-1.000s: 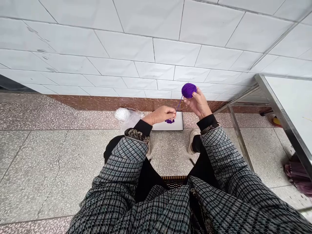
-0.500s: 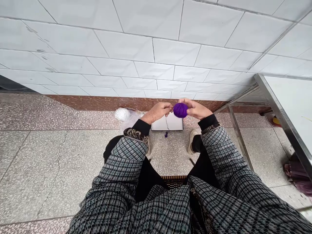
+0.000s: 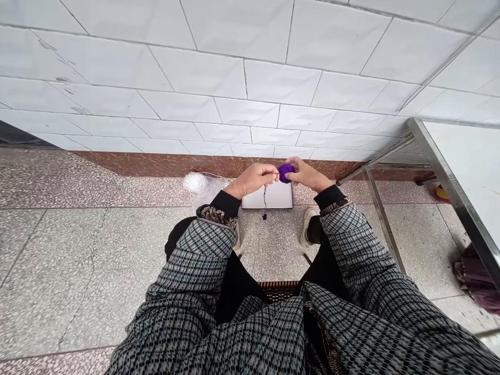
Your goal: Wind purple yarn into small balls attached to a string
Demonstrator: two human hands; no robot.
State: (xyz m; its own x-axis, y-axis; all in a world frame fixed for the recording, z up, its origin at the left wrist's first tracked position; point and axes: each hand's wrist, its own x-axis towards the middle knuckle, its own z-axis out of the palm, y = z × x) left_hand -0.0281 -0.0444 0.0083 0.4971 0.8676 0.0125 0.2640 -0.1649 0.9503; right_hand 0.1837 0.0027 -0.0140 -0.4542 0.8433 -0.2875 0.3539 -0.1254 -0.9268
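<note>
A ball of purple yarn (image 3: pixel 286 173) is up in the air in front of me, over a shallow white box. My right hand (image 3: pixel 307 175) curls its fingers around the ball from the right side. Close by, my left hand (image 3: pixel 258 178) pinches a thin strand at the ball's left edge. Below the left fingers hangs a dark purple strand (image 3: pixel 265 197), ending in a small purple clump (image 3: pixel 264 216). The fingertips partly cover where strand and ball meet.
The white box (image 3: pixel 253 200) lies on the speckled floor between my feet. Left of it is a white yarn ball (image 3: pixel 195 183) on clear plastic. A tiled wall (image 3: pixel 230 112) rises ahead. A metal-framed table (image 3: pixel 453 187) stands at right, with dark purple fabric (image 3: pixel 474 281) beneath.
My right hand and the purple ball have shifted slightly left and up, closer to the left hand, and the ball has turned. The hanging strand and clump have swung slightly left.
</note>
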